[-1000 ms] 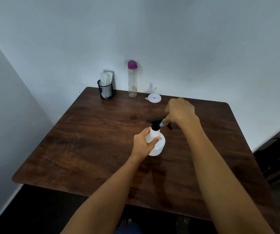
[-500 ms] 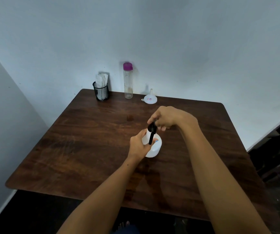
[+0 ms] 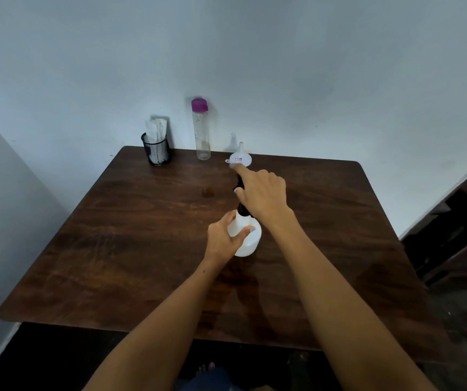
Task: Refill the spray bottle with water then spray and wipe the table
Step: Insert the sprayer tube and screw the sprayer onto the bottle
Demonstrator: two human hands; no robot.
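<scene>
Spray bottle (image 3: 246, 238): a squat white plastic body, rounded, narrowing to a neck with a black trigger head (image 3: 242, 193) on top. It stands upright near the middle of the dark wooden tabletop (image 3: 130, 249), long axis vertical; where the nozzle points I cannot tell (the fingers cover it). The left hand (image 3: 224, 239) curls round the body. The right hand (image 3: 262, 193) wraps the black head, forefinger stretched toward the white funnel (image 3: 240, 159).
</scene>
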